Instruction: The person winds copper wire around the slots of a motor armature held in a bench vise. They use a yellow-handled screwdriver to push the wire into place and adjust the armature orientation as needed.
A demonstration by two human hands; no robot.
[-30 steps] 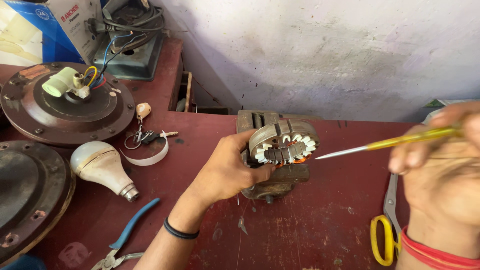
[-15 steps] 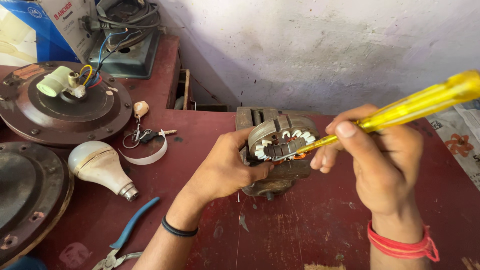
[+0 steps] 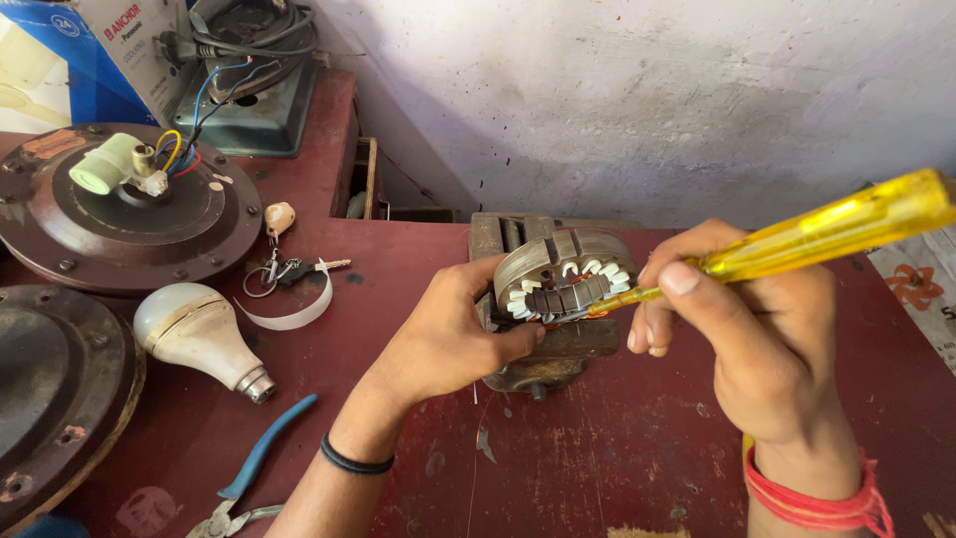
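Note:
My left hand [image 3: 453,334] grips a small round motor stator [image 3: 563,274] with white slot liners and copper windings, holding it above a metal bench vise [image 3: 543,354] on the dark red table [image 3: 597,468]. My right hand [image 3: 747,329] holds a screwdriver with a clear yellow handle [image 3: 836,227]. Its metal tip [image 3: 588,307] touches the stator's inner slots. A black band circles my left wrist and red thread circles my right wrist.
At the left lie two brown ceiling fan housings [image 3: 129,214] [image 3: 50,389], a white bulb [image 3: 199,334], blue-handled pliers [image 3: 254,463], keys with a white strip [image 3: 289,284], and a blue box with cables [image 3: 239,70]. A whitewashed wall stands behind.
My right hand has swung in from the right edge and brought the screwdriver tip onto the stator. The left hand has kept its hold with little movement.

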